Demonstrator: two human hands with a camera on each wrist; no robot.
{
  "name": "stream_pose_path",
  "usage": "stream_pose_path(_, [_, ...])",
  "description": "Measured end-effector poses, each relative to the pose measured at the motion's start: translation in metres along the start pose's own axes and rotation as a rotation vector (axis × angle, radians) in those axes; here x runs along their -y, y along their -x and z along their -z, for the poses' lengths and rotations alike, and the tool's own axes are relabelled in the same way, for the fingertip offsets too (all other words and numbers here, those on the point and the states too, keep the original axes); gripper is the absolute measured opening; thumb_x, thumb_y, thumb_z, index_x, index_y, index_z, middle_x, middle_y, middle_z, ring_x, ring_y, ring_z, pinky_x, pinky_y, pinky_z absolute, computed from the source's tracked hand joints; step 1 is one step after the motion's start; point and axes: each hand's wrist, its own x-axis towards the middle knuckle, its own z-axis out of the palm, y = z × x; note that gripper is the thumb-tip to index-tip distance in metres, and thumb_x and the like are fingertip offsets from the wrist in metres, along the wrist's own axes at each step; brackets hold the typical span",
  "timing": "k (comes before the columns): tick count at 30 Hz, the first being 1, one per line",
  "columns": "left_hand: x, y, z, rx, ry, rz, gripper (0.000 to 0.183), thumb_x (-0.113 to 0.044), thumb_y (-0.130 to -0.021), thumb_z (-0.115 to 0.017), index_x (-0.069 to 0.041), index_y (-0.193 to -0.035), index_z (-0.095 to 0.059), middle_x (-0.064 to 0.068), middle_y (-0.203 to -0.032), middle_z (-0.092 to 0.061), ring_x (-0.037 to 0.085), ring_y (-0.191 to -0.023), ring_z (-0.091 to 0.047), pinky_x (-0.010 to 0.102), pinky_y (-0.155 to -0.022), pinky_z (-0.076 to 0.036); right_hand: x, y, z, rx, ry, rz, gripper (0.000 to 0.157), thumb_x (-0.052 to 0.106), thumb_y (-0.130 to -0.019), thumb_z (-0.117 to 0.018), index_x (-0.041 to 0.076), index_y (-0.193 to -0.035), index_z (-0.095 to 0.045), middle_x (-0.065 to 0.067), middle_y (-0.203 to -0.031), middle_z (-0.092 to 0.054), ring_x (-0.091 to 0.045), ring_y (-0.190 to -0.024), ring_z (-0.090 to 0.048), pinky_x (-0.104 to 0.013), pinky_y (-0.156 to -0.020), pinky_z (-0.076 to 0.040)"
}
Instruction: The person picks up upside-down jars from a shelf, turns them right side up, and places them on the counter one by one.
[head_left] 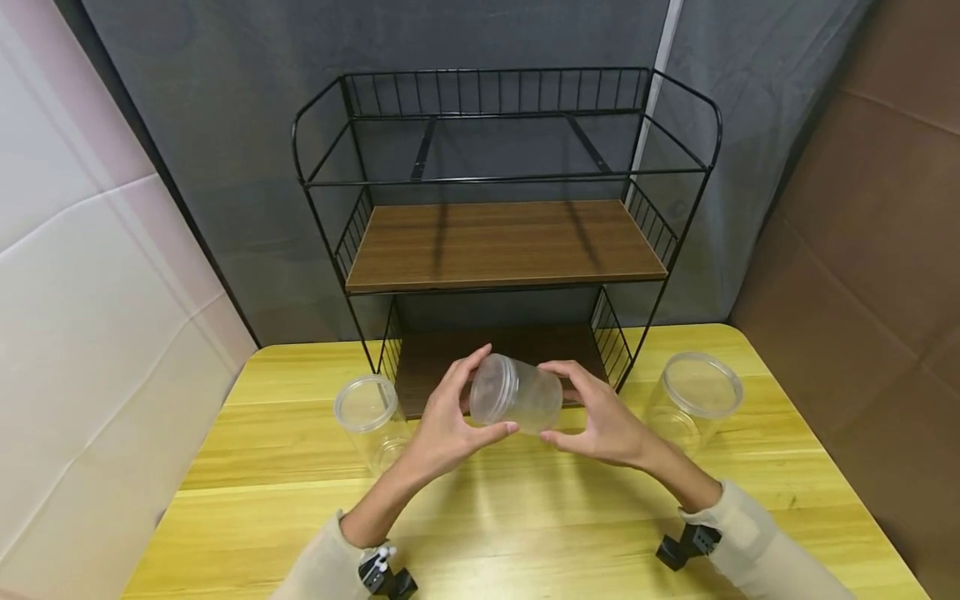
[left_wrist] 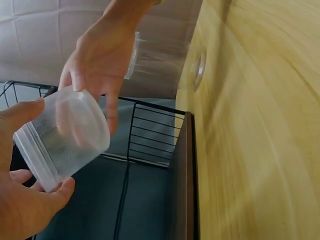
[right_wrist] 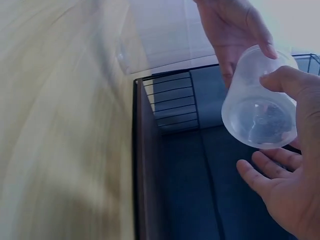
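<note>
A translucent plastic jar [head_left: 534, 400] is held tilted on its side above the front of the shelf rack. My left hand [head_left: 453, 417] grips its ridged lid end, thumb below and fingers around the far side. My right hand [head_left: 603, 417] curves around the base end, with its index fingertip at the upper edge and thumb near the lower edge. In the right wrist view, the smooth round base of the jar [right_wrist: 262, 122] faces the camera, and the right thumb overlaps its side. The other right fingers [right_wrist: 270, 172] spread out below the base.
A black wire rack [head_left: 506, 179] with brown wooden shelves [head_left: 506, 242] stands at the back of the yellow wooden table [head_left: 510, 533]. One clear lidded jar [head_left: 367, 417] stands left of the rack, another [head_left: 693, 396] at right. Fabric walls [head_left: 112, 292] enclose the table.
</note>
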Motion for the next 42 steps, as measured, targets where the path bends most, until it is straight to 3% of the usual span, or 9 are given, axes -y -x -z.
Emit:
stream_pose_path(9, [0.012,0.002,-0.010,0.025,-0.129,-0.050,0.103,-0.015,-0.073,-0.099,-0.013,-0.160,-0.043,0.012,-0.148,-0.055,0.030,-0.130,-0.058,0.049,-0.100,-0.055,-0.014,0.009,-0.012,0.072,-0.038,-0.122,0.073,0.009,-0.084,-0.089,-0.002,-0.145,-0.051,-0.019,-0.142,-0.061,-0.036,-0.124,-0.065,-0.047,-0.103,-0.057])
stream_pose_path(18, [0.028,0.003,-0.019,0.084,-0.227,-0.076,0.101,-0.012,-0.068,-0.102,-0.002,-0.154,-0.049,0.015,-0.146,-0.057,0.031,-0.126,-0.062,0.048,-0.098,-0.058,-0.033,0.017,-0.027,0.079,-0.151,-0.166,0.067,0.004,-0.085,-0.087,-0.004,-0.143,-0.054,-0.022,-0.141,-0.061,-0.043,-0.127,-0.063,-0.053,-0.100,-0.058])
stream_pose_path(28, [0.046,0.006,-0.027,0.133,-0.226,-0.036,0.102,-0.011,-0.067,-0.102,0.002,-0.153,-0.049,0.018,-0.146,-0.057,0.036,-0.126,-0.062,0.051,-0.101,-0.057,-0.045,0.027,-0.038,0.106,-0.180,-0.238,0.067,0.008,-0.087,-0.087,-0.004,-0.144,-0.053,-0.024,-0.141,-0.059,-0.044,-0.125,-0.064,-0.047,-0.099,-0.059])
stream_pose_path(42, [0.062,0.009,-0.034,0.211,-0.226,-0.014,0.104,-0.011,-0.068,-0.101,0.005,-0.154,-0.046,0.017,-0.144,-0.056,0.033,-0.126,-0.061,0.053,-0.104,-0.055,-0.051,0.037,-0.045,0.142,-0.111,-0.289,0.066,0.013,-0.089,-0.086,-0.002,-0.145,-0.054,-0.020,-0.138,-0.064,-0.039,-0.122,-0.068,-0.043,-0.100,-0.059])
